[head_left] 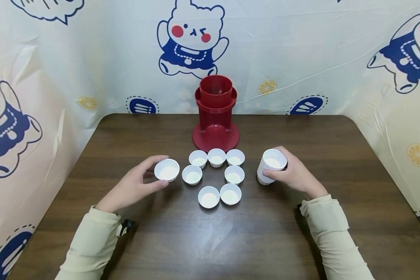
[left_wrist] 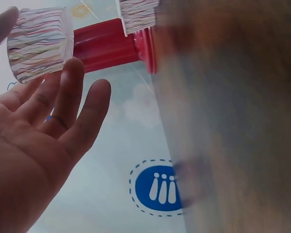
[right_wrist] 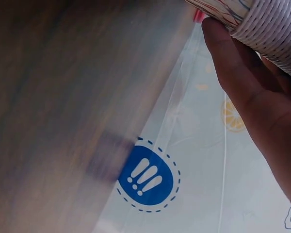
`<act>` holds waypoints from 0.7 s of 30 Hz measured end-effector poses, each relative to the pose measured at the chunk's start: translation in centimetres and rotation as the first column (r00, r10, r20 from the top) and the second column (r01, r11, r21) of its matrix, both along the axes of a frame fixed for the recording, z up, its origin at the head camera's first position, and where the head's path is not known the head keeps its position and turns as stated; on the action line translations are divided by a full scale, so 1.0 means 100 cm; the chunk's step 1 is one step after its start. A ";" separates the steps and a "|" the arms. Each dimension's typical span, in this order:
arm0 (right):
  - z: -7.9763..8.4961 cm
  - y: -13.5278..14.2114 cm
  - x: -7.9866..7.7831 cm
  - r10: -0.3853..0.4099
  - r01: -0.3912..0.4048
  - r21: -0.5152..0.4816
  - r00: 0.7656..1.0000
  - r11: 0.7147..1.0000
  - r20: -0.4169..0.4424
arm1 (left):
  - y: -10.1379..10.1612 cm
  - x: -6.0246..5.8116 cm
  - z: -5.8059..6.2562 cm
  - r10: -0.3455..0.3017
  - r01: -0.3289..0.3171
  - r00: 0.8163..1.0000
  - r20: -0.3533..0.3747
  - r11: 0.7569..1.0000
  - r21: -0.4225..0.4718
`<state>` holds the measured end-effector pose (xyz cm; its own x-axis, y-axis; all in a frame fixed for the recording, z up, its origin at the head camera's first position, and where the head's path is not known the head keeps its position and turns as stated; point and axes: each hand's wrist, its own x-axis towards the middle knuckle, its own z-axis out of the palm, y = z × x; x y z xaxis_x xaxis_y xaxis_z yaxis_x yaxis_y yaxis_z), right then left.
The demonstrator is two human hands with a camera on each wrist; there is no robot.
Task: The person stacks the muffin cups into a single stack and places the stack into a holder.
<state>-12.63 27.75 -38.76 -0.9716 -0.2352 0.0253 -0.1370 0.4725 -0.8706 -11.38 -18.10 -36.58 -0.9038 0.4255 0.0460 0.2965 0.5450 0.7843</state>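
My left hand (head_left: 134,182) pinches a single white paper cup (head_left: 167,170) between thumb and fingers, left of the other cups. In the left wrist view, coloured wavy lines mark the side of that cup (left_wrist: 41,43). Several more small white paper cups (head_left: 209,197) stand mouth up on the table in a rough ring, with a gap at its lower left. On the right, my right hand (head_left: 295,173) grips a stack of nested paper cups (head_left: 273,161), whose many rims (right_wrist: 274,34) show in the right wrist view.
A dark red stand (head_left: 216,136) with a round base and an upright cup-shaped holder is behind the ring, close to its back cups. The brown wooden table (head_left: 210,241) ends at a printed cloth backdrop (head_left: 287,50).
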 end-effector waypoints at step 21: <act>0.000 0.000 -0.001 0.002 -0.002 0.001 1.000 1.000 -0.017 | 0.053 -0.024 0.017 0.000 -0.001 1.000 0.003 0.974 0.228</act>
<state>-12.75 27.79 -38.71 -0.9705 -0.2376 0.0420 -0.1533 0.4729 -0.8677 -13.79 -12.84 -34.92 -0.9043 0.4036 0.1390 0.2935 0.3515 0.8890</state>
